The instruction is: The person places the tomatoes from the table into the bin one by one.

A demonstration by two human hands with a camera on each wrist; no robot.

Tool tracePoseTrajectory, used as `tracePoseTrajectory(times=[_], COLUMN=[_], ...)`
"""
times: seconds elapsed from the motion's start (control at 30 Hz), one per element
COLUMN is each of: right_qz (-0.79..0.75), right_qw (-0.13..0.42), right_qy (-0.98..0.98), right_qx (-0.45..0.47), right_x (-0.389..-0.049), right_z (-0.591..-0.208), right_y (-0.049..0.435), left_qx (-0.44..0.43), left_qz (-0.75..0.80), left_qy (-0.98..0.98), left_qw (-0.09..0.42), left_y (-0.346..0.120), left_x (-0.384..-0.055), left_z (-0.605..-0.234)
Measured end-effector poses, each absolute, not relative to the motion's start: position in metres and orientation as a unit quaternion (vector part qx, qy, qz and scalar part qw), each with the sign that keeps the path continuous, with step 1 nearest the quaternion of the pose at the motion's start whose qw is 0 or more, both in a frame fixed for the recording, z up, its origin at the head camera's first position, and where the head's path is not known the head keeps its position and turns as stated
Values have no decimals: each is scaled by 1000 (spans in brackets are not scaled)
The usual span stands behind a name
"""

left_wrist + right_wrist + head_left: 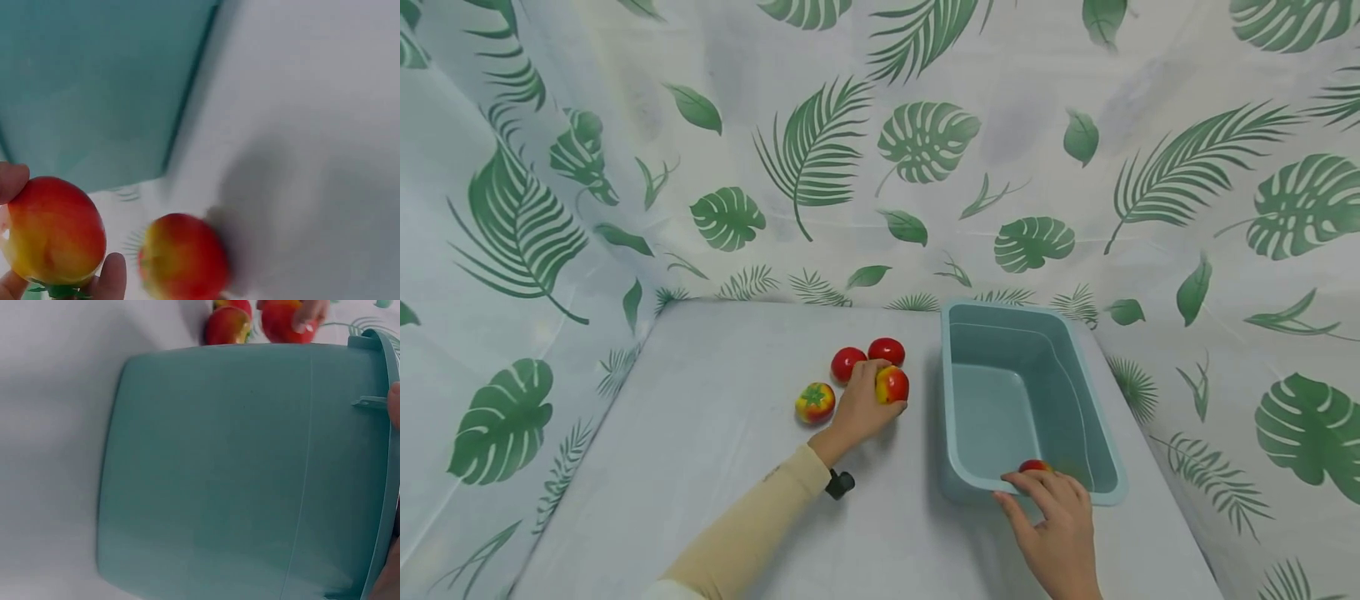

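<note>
My left hand grips a red-and-yellow tomato with a green leafy top, left of the blue-green plastic basin. In the left wrist view the fingers surround this tomato, and another tomato shows beyond it. Two red tomatoes lie just past the left hand, and a yellow-and-red one sits to its left. My right hand holds the basin's near rim, thumb outside and fingers over the edge. Behind those fingers a red tomato shows partly inside the basin.
The basin stands at the right of the white-covered table. Leaf-printed sheeting rises behind the table and along both sides. A small black device is at the left wrist.
</note>
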State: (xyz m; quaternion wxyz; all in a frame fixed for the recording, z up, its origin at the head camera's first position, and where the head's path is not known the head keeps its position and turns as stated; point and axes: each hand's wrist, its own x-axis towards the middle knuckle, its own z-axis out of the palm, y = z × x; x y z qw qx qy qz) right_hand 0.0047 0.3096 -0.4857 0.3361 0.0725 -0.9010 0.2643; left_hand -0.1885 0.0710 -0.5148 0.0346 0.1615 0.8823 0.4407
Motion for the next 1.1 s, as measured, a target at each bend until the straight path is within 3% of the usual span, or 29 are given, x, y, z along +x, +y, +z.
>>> tracePoseTrajectory(times=[0.53, 0.83, 1.1], right_qz=[266, 253, 249], right_qw=[337, 329, 324], right_qy=[-900, -908, -911], right_qx=[72, 65, 60], right_x=[6, 5, 5], right_z=[-486, -485, -486], right_y=[312, 310, 309], left_qx=[187, 213, 295], left_qz=[501, 488, 477], left_qy=[845, 846, 827], left_qw=[25, 27, 39], left_y=[99, 108, 129], left_x=[-173, -168, -153], left_z=[-441, -434, -434])
